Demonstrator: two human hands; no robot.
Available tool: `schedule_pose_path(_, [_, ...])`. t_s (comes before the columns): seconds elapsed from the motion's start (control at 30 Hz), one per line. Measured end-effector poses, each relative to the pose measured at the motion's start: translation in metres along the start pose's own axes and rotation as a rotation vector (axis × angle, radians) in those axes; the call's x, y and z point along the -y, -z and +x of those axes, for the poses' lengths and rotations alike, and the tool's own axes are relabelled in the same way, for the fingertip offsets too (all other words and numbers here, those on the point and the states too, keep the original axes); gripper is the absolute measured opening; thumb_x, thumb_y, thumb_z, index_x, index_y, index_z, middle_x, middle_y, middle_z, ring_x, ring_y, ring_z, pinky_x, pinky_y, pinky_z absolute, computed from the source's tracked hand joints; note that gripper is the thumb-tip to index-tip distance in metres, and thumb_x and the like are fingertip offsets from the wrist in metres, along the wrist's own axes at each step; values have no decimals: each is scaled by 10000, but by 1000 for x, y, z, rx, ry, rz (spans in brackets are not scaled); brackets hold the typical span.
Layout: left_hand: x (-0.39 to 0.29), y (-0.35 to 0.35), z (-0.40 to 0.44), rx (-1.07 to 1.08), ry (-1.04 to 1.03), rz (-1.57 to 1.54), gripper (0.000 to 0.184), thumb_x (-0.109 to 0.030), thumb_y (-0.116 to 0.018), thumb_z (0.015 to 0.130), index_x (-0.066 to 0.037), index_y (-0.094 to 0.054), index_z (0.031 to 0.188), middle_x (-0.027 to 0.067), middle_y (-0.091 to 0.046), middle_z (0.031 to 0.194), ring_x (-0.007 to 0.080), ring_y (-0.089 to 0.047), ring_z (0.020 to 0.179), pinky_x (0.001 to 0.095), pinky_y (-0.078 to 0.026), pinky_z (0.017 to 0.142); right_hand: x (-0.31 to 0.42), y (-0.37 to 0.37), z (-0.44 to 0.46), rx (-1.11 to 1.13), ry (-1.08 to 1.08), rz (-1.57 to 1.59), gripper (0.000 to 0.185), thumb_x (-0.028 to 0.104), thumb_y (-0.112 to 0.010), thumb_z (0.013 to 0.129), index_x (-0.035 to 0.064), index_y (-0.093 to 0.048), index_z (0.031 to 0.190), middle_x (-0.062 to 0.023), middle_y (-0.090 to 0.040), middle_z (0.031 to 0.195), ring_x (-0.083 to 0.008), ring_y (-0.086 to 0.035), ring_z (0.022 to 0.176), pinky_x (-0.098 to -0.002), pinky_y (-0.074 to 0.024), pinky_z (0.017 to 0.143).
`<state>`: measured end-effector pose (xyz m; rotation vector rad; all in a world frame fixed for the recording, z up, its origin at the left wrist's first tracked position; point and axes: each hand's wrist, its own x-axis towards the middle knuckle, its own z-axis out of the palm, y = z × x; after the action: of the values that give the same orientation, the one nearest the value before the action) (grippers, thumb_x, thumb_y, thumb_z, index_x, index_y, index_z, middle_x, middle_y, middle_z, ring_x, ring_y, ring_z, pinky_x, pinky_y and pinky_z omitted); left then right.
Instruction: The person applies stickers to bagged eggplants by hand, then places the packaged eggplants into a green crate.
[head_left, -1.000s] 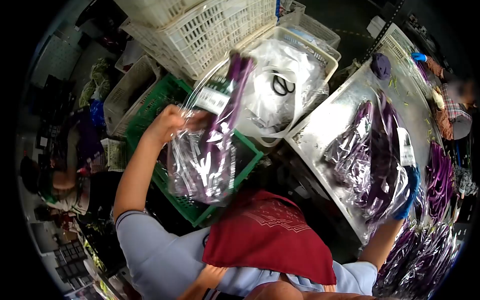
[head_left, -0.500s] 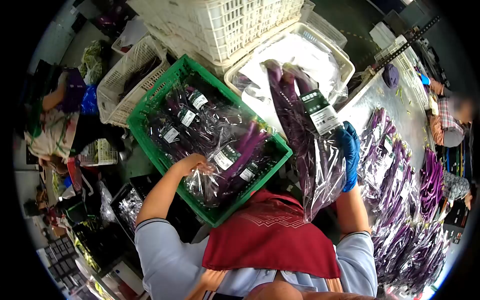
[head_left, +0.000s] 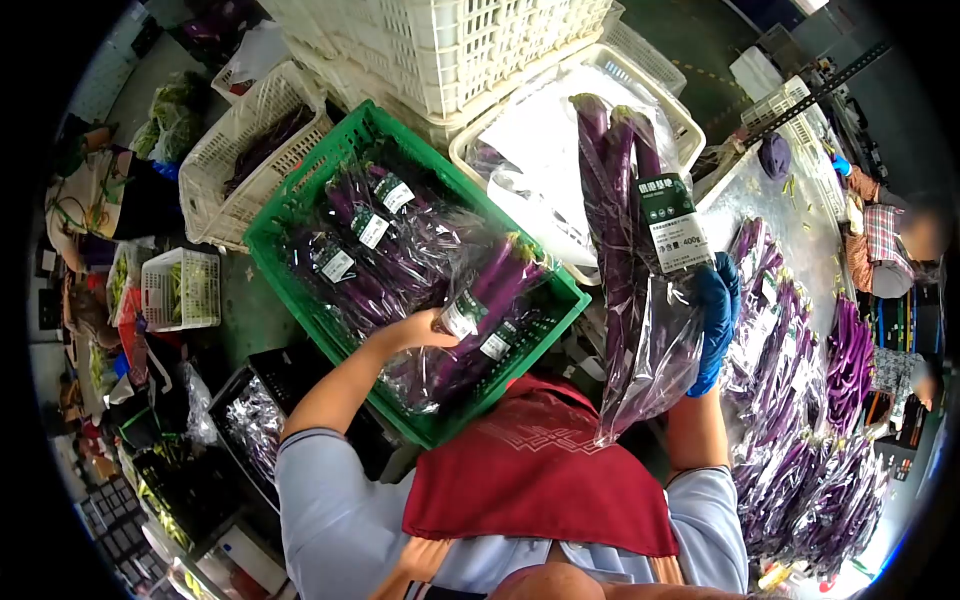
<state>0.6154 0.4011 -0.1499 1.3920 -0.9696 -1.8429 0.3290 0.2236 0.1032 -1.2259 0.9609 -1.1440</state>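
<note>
In a blue glove, my right hand (head_left: 715, 325) grips a clear bag of long purple eggplants (head_left: 620, 220) by its label side. The bag hangs nearly upright to the right of the green crate, its dark green and white label (head_left: 672, 225) facing up. My bare left hand (head_left: 422, 330) reaches into the green crate (head_left: 290, 285). Its fingers close round another bag of eggplants (head_left: 500, 275) next to the label; the fingertips are partly hidden. Several more labelled eggplant bags (head_left: 360, 235) lie beside it in the crate.
A white crate (head_left: 465, 155) with white sheets sits behind, next to stacked white crates (head_left: 400, 55). On the right, a metal table (head_left: 800, 225) bears several bagged eggplants (head_left: 780, 380) and a loose pile (head_left: 848, 360). Another person (head_left: 885, 235) is at its far side.
My left hand has moved slightly right and closed on a bag in the crate. The bag in my right hand has shifted a little right, its label turned more toward me.
</note>
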Motion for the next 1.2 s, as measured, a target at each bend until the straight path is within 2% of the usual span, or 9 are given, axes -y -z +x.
schedule_pose_path(0.23, [-21,14,-2,88,273,84,393,-220,-652,666,-6,-576,987,45,-599,871,118,-539,746,247,-418,674,-23,8,-1,87,62,40,201,116,-546,788,36,-549,972,20,-535,784,-47,-444,680,-191,-366,644])
schedule_pose_path(0.27, [-7,14,0,37,139,-66,387,-231,-660,660,-14,-585,972,38,-601,852,120,-543,735,250,-417,663,-20,7,-2,85,49,61,204,115,-547,788,37,-548,976,11,-544,801,-57,-458,698,-199,-375,663])
schedule_pose_path(0.4, [-27,9,13,11,383,288,447,-223,-683,655,-2,-563,1024,77,-608,916,154,-561,809,277,-424,745,-8,-6,-1,-30,-9,127,217,116,-551,786,41,-545,989,-19,-570,870,-90,-498,771,-230,-395,730])
schedule_pose_path(0.53, [32,11,28,127,280,99,503,-213,-664,682,-32,-502,1122,81,-562,1056,161,-508,960,294,-362,865,-15,2,4,-85,21,54,218,115,-552,783,45,-544,989,-12,-565,860,-84,-487,757,-219,-383,711])
schedule_pose_path(0.7, [-14,-11,3,217,253,-266,518,-198,-657,688,-64,-472,1153,47,-541,1058,138,-483,980,302,-363,853,-12,-1,11,-73,-16,35,95,102,-542,766,63,-558,851,52,-491,692,-40,-405,618,-170,-319,587])
schedule_pose_path(0.83, [-27,3,2,248,406,-223,531,-144,-662,684,-91,-464,1173,41,-511,1120,136,-430,1051,279,-313,899,-12,-14,15,-92,-26,54,62,112,-526,771,61,-549,798,39,-494,681,-41,-409,614,-173,-323,580])
schedule_pose_path(0.93, [-51,-8,2,1,484,-130,435,-189,-671,678,-56,-541,1071,47,-581,979,145,-515,917,291,-378,825,-1,-29,13,-48,-57,93,67,111,-522,769,55,-550,793,28,-507,691,-51,-426,626,-185,-341,586])
schedule_pose_path(0.97, [25,12,32,77,324,-125,442,-169,-676,672,-54,-539,1076,51,-581,992,150,-519,917,286,-377,833,-2,-33,12,-89,-57,93,59,113,-518,769,58,-539,767,30,-498,682,-50,-413,616,-184,-329,575])
schedule_pose_path(1.2, [24,-6,25,241,378,-74,473,-182,-693,665,-75,-530,1096,44,-568,1039,154,-503,945,312,-366,840,-11,0,20,-77,27,-79,86,153,-532,764,70,-508,759,45,-469,666,-37,-371,592,-178,-300,552])
